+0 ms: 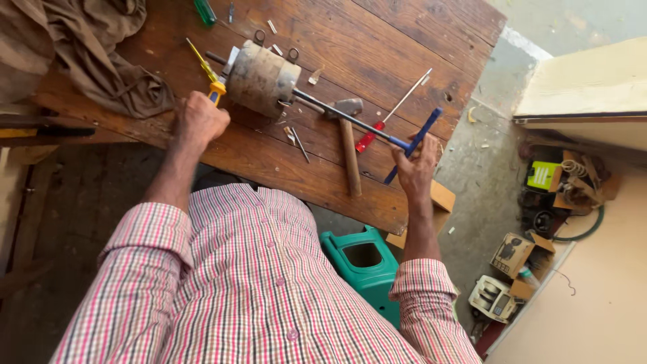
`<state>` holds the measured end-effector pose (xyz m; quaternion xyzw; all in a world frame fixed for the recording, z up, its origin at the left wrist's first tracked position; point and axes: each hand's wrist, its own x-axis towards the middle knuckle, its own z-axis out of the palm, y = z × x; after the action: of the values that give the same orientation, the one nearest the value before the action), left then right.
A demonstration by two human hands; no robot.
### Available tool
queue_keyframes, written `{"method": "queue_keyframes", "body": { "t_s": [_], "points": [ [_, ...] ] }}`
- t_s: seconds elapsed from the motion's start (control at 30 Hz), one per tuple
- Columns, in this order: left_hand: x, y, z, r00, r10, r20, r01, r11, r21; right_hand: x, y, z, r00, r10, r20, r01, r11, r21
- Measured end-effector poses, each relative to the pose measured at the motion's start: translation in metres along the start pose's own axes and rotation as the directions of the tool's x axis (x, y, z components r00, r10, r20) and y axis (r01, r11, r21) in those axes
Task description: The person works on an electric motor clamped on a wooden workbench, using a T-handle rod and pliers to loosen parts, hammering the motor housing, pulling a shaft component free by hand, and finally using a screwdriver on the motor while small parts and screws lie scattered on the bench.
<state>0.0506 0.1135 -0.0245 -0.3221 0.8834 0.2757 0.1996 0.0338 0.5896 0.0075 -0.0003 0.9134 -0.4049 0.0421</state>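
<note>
1. Motor (264, 79), a worn grey drum-shaped body, lies on its side on the wooden bench (377, 40), near the middle and a little back from the near edge, with a thin shaft sticking out of its far-left end.
2. Nearest the camera, the right hand (416, 168) is at the near right edge of the bench, fingers curled round the blue crossbar of a T-handled wrench (377, 131); that tool's long steel shank runs from the crossbar up to the right end of the motor.
3. Closer to the left end, just past the near edge, the left hand (199, 121) is clenched in a fist around the yellow handle of a screwdriver (209, 77), whose tip points away toward the left end of the motor.
4. Between the two hands a hammer (348, 145) lies with its wooden handle pointing at the near edge and its metal head under or against the wrench shank; which one, I cannot tell.
5. Just beside the hammer, a red-handled screwdriver (384, 121) lies slanting toward the far right edge.
6. Small screws and metal bits are scattered around the motor.
7. At the far left corner a brown cloth (81, 47) is heaped.
8. Below the bench, beside the person's checked shirt, stands a green plastic stool (367, 259).
</note>
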Motion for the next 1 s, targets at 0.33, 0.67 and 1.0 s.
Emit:
{"method": "queue_keyframes", "body": {
  "t_s": [0.33, 0.67, 1.0],
  "points": [
    [-0.003, 0.001, -0.006, 1.000, 0.017, 0.009, -0.017, 0.999, 0.043, 0.033, -0.008, 0.014, 0.671, 0.712, 0.209, -0.232, -0.066, 0.970],
    [-0.008, 0.018, -0.023, 0.998, -0.036, 0.046, 0.035, 0.999, 0.029, 0.012, 0.039, 0.041, 0.713, 0.670, 0.204, -0.188, -0.097, 0.977],
    [-0.001, 0.011, -0.018, 1.000, 0.007, 0.027, -0.007, 1.000, 0.029, 0.004, 0.009, 0.011, 0.901, 0.250, 0.355, -0.434, 0.535, 0.725]
  ]
}}
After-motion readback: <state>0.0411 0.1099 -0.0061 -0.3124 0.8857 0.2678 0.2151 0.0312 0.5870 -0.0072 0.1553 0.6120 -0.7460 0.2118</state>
